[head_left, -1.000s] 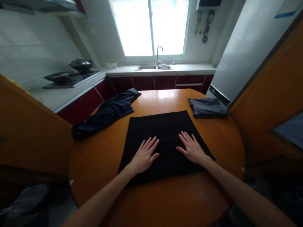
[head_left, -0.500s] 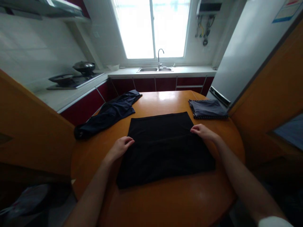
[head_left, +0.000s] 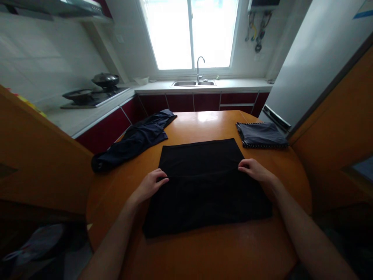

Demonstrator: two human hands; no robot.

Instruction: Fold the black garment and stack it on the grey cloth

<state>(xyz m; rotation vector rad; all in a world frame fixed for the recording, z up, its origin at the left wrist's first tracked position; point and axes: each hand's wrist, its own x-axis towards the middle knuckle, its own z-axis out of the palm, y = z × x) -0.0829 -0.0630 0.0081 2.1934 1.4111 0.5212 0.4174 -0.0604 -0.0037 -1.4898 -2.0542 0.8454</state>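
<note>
A black cloth lies spread flat in the middle of a round orange table. My left hand pinches the cloth's left edge about halfway up, fingers curled. My right hand pinches the right edge at the same height, fingers curled too. Both forearms reach in from the near side of the table.
A crumpled dark blue garment lies at the table's left rear, hanging over the edge. A folded grey cloth sits at the right rear. Orange chair backs stand left and right. Behind are a kitchen counter with a sink and a stove.
One second ago both hands lay flat and open on the cloth's middle. They have moved outward to its left and right edges and closed on them.
</note>
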